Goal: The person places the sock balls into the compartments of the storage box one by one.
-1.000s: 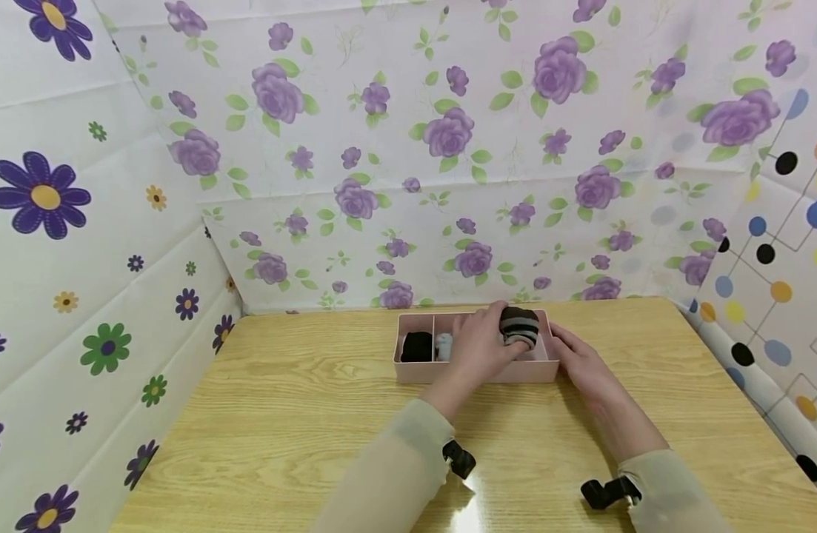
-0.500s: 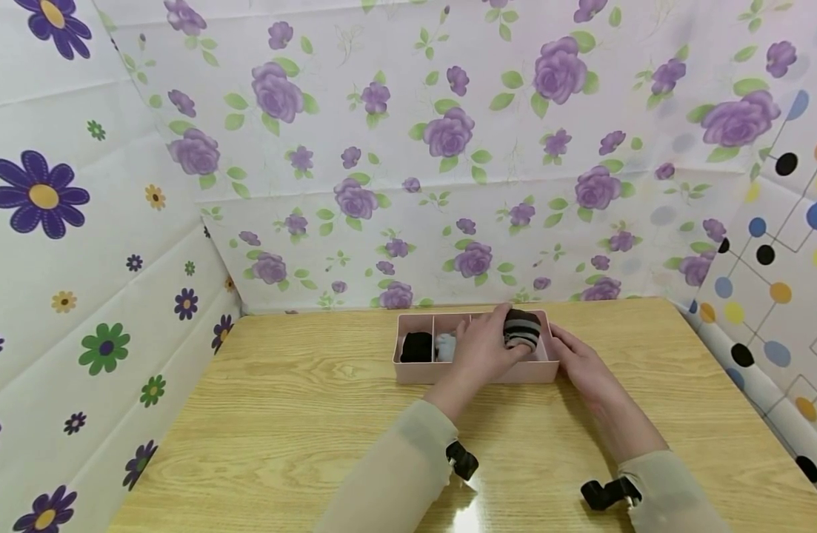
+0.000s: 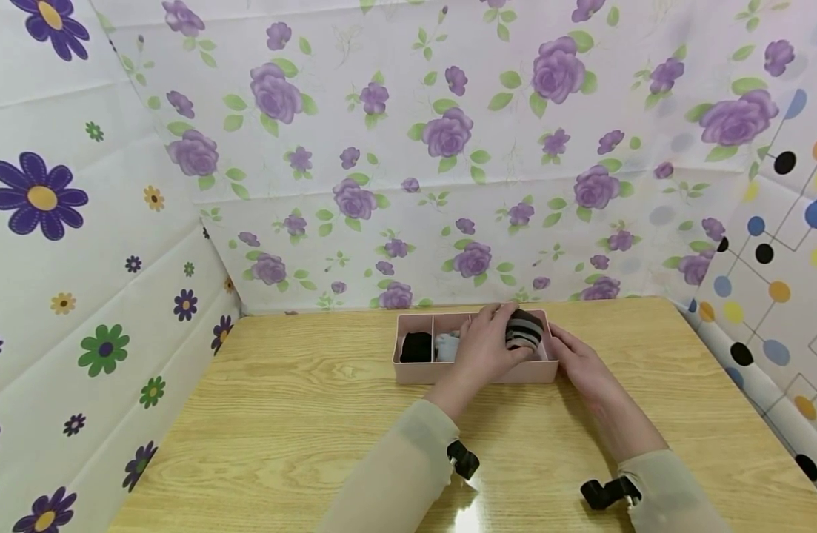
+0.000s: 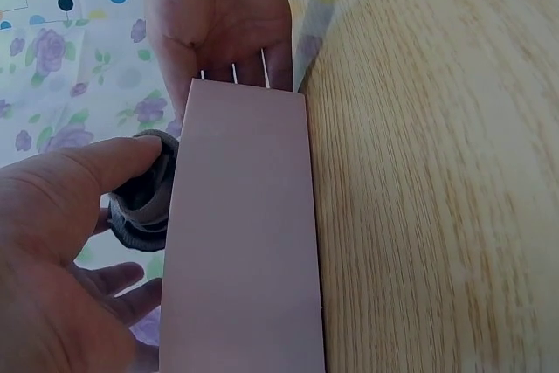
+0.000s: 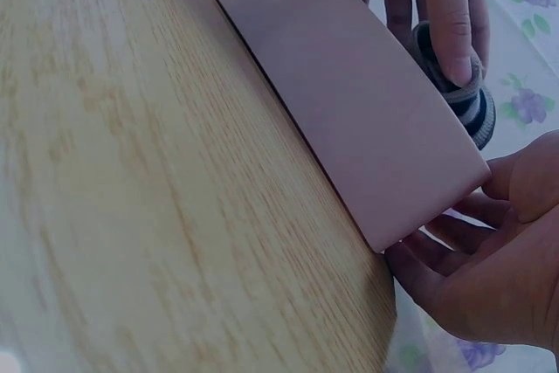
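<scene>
A pink divided box [image 3: 475,372] stands toward the back of the table. My left hand [image 3: 486,346] reaches over it from the front and grips a rolled pair of striped socks [image 3: 524,330], dark with grey bands, at the right-hand compartment. In the left wrist view, the thumb presses on the sock roll [image 4: 144,203] just beside the box wall. My right hand [image 3: 584,363] lies against the box's right end, its fingers [image 5: 437,246] along the end wall and thumb near the top corner. Black socks [image 3: 417,346] fill the leftmost compartment; light blue socks [image 3: 446,346] are beside them, partly hidden by my left hand.
The wood-grain table [image 3: 301,414] extends in front of the box and to both sides. Close behind the box rises a flowered cloth wall [image 3: 408,163]. Patterned sheets hang at the left and right too.
My left hand has shifted slightly right and down with the striped socks, settling them lower in the box. More of the light blue socks shows. My right hand stays at the box end.
</scene>
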The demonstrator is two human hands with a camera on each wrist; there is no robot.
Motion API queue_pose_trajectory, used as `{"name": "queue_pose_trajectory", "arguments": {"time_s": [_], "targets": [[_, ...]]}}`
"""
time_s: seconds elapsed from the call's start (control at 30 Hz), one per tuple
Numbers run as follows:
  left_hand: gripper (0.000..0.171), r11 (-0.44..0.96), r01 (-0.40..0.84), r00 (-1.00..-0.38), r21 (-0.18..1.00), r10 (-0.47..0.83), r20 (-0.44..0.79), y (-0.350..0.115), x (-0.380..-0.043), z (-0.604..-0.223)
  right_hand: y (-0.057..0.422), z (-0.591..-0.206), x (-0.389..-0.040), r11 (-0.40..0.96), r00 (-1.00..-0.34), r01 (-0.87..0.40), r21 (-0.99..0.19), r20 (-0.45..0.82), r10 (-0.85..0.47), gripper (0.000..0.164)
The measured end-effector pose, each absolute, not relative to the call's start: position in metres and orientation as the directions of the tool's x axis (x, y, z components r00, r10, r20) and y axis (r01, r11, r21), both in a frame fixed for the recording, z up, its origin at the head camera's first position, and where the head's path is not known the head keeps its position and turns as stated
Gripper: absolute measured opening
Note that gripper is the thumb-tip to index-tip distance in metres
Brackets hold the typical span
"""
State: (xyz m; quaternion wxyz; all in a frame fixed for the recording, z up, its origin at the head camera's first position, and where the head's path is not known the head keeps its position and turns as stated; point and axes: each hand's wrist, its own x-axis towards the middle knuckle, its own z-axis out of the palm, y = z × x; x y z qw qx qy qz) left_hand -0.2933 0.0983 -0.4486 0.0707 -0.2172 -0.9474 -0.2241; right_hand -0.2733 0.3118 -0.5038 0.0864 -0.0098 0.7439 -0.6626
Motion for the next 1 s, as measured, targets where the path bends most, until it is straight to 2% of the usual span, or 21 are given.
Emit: {"name": "queue_pose_trajectory", "arguments": {"time_s": [0.33,0.73,1.0], "targets": [[0.075,0.817,0.432,-0.902,0.382,0.400,0.163,0.095,-0.294,-0.449,0.312,-0.503,-0.272,0.143,-0.983,0.097,-0.985,-0.117,-0.140,0.065],[0.062,0.821,0.402,-0.915,0.406,0.339,0.220,0.071,-0.295,-0.445,0.308,-0.502,-0.273,0.118,-0.985,0.105,-0.987,-0.119,-0.123,0.061],[0.061,0.826,0.378,-0.923,0.418,0.299,0.244,0.041,-0.294,-0.442,0.309,-0.502,-0.273,0.144,-0.987,0.112,-0.983,-0.127,-0.102,0.062]]}}
